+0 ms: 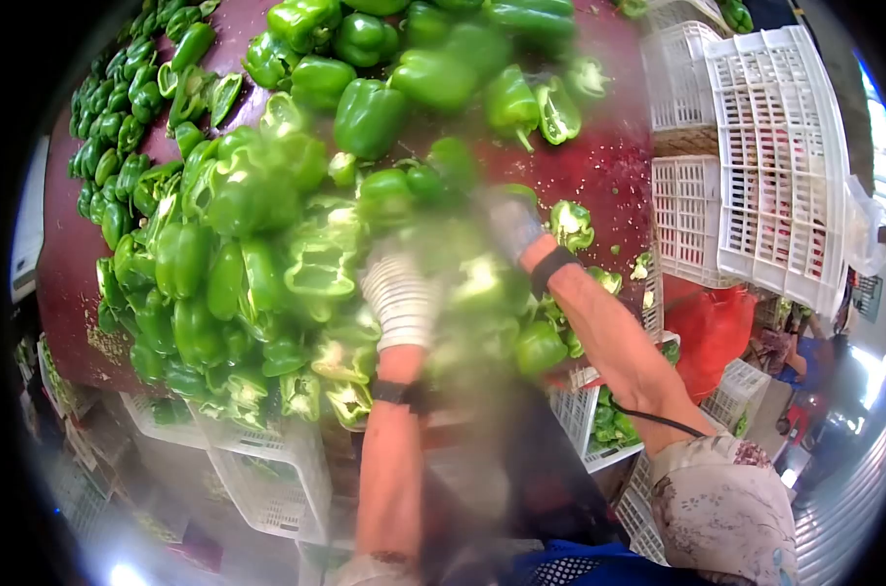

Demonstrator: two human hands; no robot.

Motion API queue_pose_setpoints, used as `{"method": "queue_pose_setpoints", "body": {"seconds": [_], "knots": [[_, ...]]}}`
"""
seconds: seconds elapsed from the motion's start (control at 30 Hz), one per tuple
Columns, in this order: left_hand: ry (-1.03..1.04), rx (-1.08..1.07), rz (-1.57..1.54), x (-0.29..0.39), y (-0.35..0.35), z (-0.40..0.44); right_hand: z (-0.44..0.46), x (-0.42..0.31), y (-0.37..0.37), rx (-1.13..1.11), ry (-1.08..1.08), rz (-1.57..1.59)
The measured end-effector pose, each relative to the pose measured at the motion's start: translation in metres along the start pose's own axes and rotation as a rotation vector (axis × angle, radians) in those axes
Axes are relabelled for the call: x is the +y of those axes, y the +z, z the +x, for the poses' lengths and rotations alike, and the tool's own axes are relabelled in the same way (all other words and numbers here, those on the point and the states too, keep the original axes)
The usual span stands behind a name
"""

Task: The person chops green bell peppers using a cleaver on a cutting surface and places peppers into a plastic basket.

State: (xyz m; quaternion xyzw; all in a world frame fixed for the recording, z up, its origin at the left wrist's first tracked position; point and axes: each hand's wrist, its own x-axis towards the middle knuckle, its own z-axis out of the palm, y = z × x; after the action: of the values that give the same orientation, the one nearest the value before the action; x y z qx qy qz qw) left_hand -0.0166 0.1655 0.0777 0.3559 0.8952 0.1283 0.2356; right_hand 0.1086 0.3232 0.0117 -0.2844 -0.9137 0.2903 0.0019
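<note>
Left hand, right hand at bench; blurred, can't tell grip.
Cut pepper just left of left hand, the nearer hand, long axis unclear; pepper piece right of right hand; whole pepper beyond.

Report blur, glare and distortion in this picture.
Head view: a hazy smear down the middle blurs the right hand and part of the left hand, while green peppers to the left look sharper; head view: fisheye curving, dark corners, bright glare at lower left and right edge.
</note>
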Motion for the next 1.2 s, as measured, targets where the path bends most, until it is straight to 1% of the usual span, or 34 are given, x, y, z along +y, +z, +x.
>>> {"method": "queue_pose_setpoints", "body": {"seconds": [0.03,0.07,0.1,0.13,0.17,0.23,0.3,0.33,0.37,0.4,0.43,0.47,0.53,0.57,0.6,0.67,0.7,0.73,0.77,0.83,0.87,0.9,0.97,1.0,1.03,1.1,1.13,1.2], "knots": [[-0.066,-0.090,-0.034,0.009,-0.014,0.006,-0.004,-0.003,-0.004,0.023,0.056,0.071],[-0.063,-0.063,-0.076,0.012,-0.012,0.011,-0.014,0.003,-0.009,0.032,0.040,-0.104],[0.029,0.202,-0.097,0.010,0.002,0.018,-0.026,0.013,-0.011,0.040,0.025,-0.279],[0.062,0.224,-0.151,0.014,-0.003,0.034,-0.036,0.024,-0.013,0.048,0.009,-0.454],[0.096,0.245,-0.205,0.021,-0.010,0.056,-0.039,0.021,-0.033,0.000,0.016,-0.375],[0.191,0.454,-0.127,0.034,-0.013,0.103,-0.039,0.005,-0.089,-0.101,0.031,-0.216],[0.261,0.562,0.087,0.039,-0.013,0.160,-0.031,0.011,-0.102,0.190,-0.280,-0.353],[0.209,0.463,0.105,0.039,-0.017,0.183,-0.013,-0.005,-0.117,0.174,-0.196,-0.342],[0.157,0.364,0.122,0.036,-0.018,0.202,0.010,-0.004,-0.123,0.279,-0.315,-0.372],[0.163,0.349,0.153,0.033,-0.017,0.212,0.036,0.001,-0.128,0.385,-0.434,-0.401],[0.169,0.334,0.183,0.029,-0.016,0.221,0.061,-0.005,-0.138,0.404,-0.359,-0.323],[0.234,0.364,0.091,0.017,-0.007,0.232,0.082,-0.010,-0.143,0.421,-0.284,-0.245],[0.278,0.532,-0.142,0.007,0.005,0.227,0.112,0.001,-0.124,0.380,-0.393,-0.124],[0.301,0.616,-0.259,0.001,0.006,0.225,0.123,0.011,-0.104,0.349,-0.390,-0.172],[0.282,0.639,-0.253,-0.008,0.007,0.220,0.133,0.020,-0.081,0.310,-0.387,-0.211],[0.229,0.474,-0.270,-0.020,0.001,0.212,0.145,0.045,-0.032,0.203,-0.269,-0.504],[0.211,0.404,-0.288,-0.019,-0.002,0.213,0.155,0.059,-0.042,0.100,-0.257,-0.466],[0.226,0.401,-0.385,-0.022,0.000,0.213,0.155,0.058,-0.049,0.041,-0.193,-0.455],[0.123,0.368,-0.404,-0.028,0.000,0.209,0.154,0.050,-0.057,-0.018,-0.128,-0.444],[-0.081,0.301,-0.443,-0.037,-0.009,0.196,0.148,0.042,-0.058,0.038,-0.200,-0.470],[-0.196,0.244,-0.438,-0.031,-0.008,0.189,0.145,0.040,-0.056,0.062,-0.228,-0.484],[-0.215,0.190,-0.438,-0.030,-0.010,0.182,0.138,0.040,-0.051,0.172,-0.228,-0.443],[-0.245,0.172,-0.376,-0.027,0.004,0.182,0.102,-0.002,-0.063,0.390,-0.227,-0.356],[-0.279,0.149,-0.416,-0.023,0.005,0.177,0.093,-0.030,-0.070,0.493,-0.181,-0.240],[-0.342,0.101,-0.548,-0.026,0.015,0.178,0.089,-0.048,-0.070,0.460,-0.145,-0.301],[-0.439,0.073,-0.624,-0.017,0.027,0.166,0.083,-0.072,-0.068,0.394,-0.074,-0.424],[-0.423,0.134,-0.727,-0.025,0.048,0.164,0.081,-0.071,-0.064,0.381,-0.243,-0.458],[-0.434,0.155,-0.831,-0.031,0.041,0.153,0.076,-0.097,-0.067,0.247,-0.248,-0.756]]}}
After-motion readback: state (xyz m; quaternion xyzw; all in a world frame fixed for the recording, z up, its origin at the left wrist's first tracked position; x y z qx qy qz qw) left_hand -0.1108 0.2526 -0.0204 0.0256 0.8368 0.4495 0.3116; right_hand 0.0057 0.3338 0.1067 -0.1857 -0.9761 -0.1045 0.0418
